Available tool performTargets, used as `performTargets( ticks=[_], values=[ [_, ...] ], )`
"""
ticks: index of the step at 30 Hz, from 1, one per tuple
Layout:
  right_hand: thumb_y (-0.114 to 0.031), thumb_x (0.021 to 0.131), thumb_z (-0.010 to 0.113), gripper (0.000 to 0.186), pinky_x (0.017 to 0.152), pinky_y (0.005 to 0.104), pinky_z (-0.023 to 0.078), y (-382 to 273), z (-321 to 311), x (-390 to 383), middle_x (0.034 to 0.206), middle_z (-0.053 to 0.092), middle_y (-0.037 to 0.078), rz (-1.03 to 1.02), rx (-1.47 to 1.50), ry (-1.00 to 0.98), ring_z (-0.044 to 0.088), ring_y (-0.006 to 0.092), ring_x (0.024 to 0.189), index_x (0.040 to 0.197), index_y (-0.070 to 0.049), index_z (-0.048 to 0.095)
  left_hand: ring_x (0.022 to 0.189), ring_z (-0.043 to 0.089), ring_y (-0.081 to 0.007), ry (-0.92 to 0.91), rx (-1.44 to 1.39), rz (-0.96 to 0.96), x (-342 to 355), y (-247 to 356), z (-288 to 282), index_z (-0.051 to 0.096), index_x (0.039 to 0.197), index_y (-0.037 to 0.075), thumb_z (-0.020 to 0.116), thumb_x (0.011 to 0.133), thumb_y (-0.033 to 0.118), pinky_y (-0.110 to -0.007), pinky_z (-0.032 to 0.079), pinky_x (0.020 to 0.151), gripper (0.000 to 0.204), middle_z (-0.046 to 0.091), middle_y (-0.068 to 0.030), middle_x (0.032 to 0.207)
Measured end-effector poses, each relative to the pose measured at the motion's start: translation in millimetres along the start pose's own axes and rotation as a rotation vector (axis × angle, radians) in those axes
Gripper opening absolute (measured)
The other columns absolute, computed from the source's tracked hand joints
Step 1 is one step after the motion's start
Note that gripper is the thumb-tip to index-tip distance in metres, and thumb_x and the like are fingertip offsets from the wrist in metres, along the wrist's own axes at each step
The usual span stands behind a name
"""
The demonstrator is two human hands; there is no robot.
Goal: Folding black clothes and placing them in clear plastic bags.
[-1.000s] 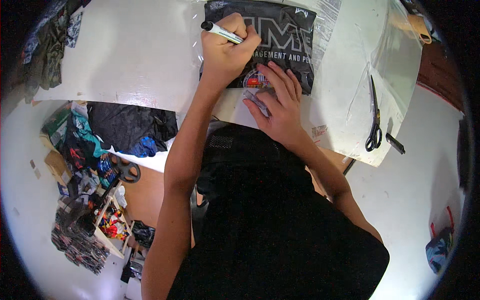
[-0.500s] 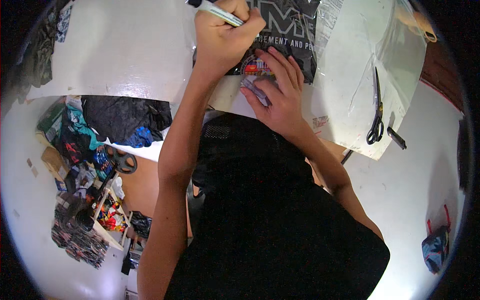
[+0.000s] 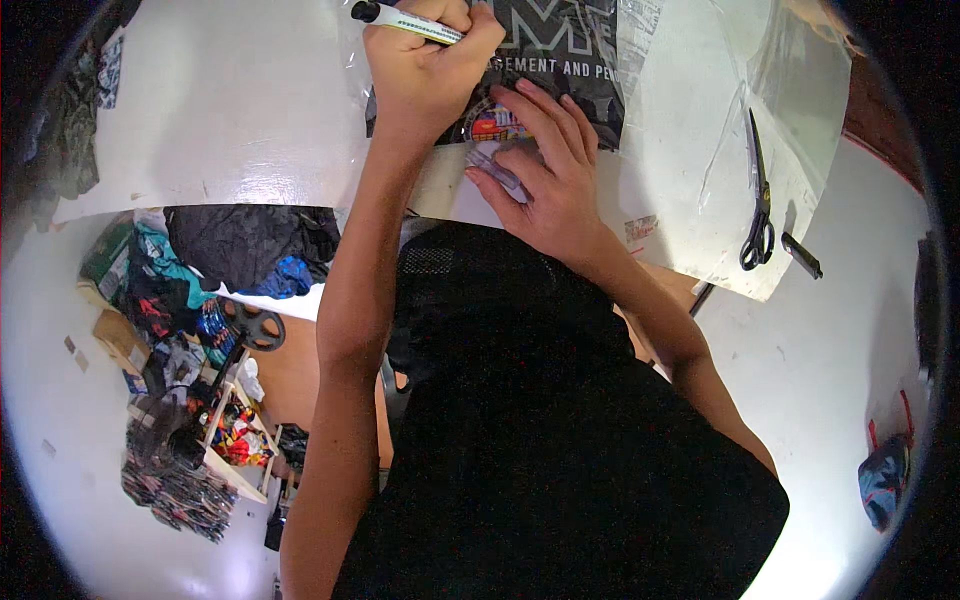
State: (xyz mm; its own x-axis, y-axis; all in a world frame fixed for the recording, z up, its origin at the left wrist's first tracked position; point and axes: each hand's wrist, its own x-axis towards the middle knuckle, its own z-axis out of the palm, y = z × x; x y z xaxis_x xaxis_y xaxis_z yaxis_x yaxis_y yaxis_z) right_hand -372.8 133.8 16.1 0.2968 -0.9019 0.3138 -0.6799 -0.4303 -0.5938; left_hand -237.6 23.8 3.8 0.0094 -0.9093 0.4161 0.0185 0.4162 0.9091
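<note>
My left hand (image 3: 428, 75) is closed around a white marker pen (image 3: 420, 25), whose dark end points to the left. Its writing end is hidden by my fingers. Under both hands lies a folded black garment with pale lettering (image 3: 575, 35), inside a clear plastic bag (image 3: 352, 62). A colourful round print (image 3: 497, 122) shows near its lower edge. My right hand (image 3: 555, 170) rests over this lower edge. Its thumb and index finger close on a crumpled bit of the clear bag (image 3: 492, 168), and the other fingers lie stretched on the garment.
Black-handled scissors (image 3: 758, 200) and a small black cutter-like tool (image 3: 801, 256) lie at the white table's (image 3: 250, 120) right corner. Clear plastic sheeting (image 3: 690, 90) covers that side. Left of me are piled dark clothes (image 3: 250, 240) and a wooden-framed bin (image 3: 240, 430). Part of another hand (image 3: 825, 20) shows top right.
My left hand and the marker have moved a little up and left in the picture, and the pen's dark end shows more. The right hand keeps its place on the bag. The whole view has shifted slightly.
</note>
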Motion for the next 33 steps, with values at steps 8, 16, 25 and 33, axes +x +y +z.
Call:
performTargets(
  ticks=[8, 16, 25, 33],
  values=[
    [-0.028, 0.08, 0.076, 0.023, 0.11, 0.0508, 0.031, 0, -2, 0, 0.139, 0.054, 0.01, 0.009, 0.014, -0.015, 0.045, 0.0285, 0.134, 0.077, -0.007, 0.067, 0.055, 0.033, -0.0072, -0.035, 0.0, -0.044, 0, 1, -1, 0.033, 0.063, 0.006, 0.06, 0.079, -0.017, -0.026, 0.029, 0.052, 0.039, 0.039, -0.0002, 0.061],
    [-0.028, 0.08, 0.076, 0.024, 0.111, 0.0504, 0.03, 3, -1, -3, 0.139, 0.053, 0.01, 0.007, 0.015, -0.002, 0.045, 0.0281, 0.134, 0.076, -0.007, 0.067, 0.052, 0.037, -0.0063, 0.041, -0.2, -0.383, 3, 29, 3, 0.033, 0.065, 0.007, 0.059, 0.082, -0.016, -0.024, 0.031, 0.047, 0.039, 0.041, -0.0007, 0.064],
    [-0.028, 0.079, 0.076, 0.024, 0.111, 0.0507, 0.03, 1, 2, -1, 0.139, 0.053, 0.011, -0.005, 0.023, 0.016, 0.045, 0.0286, 0.134, 0.078, -0.007, 0.066, 0.053, 0.034, -0.0062, -0.075, -0.035, 0.007, 3, -1, -2, 0.034, 0.063, 0.006, 0.061, 0.081, -0.015, -0.025, 0.029, 0.049, 0.039, 0.04, -0.0007, 0.063],
    [-0.029, 0.08, 0.075, 0.025, 0.111, 0.0518, 0.03, 3, 0, -2, 0.137, 0.054, 0.012, 0.0, 0.012, 0.002, 0.045, 0.0291, 0.134, 0.077, -0.006, 0.066, 0.053, 0.034, -0.0065, -0.044, 0.048, -0.083, 2, 14, 8, 0.034, 0.062, 0.006, 0.062, 0.079, -0.014, -0.026, 0.028, 0.05, 0.038, 0.04, 0.0002, 0.061]
  ],
)
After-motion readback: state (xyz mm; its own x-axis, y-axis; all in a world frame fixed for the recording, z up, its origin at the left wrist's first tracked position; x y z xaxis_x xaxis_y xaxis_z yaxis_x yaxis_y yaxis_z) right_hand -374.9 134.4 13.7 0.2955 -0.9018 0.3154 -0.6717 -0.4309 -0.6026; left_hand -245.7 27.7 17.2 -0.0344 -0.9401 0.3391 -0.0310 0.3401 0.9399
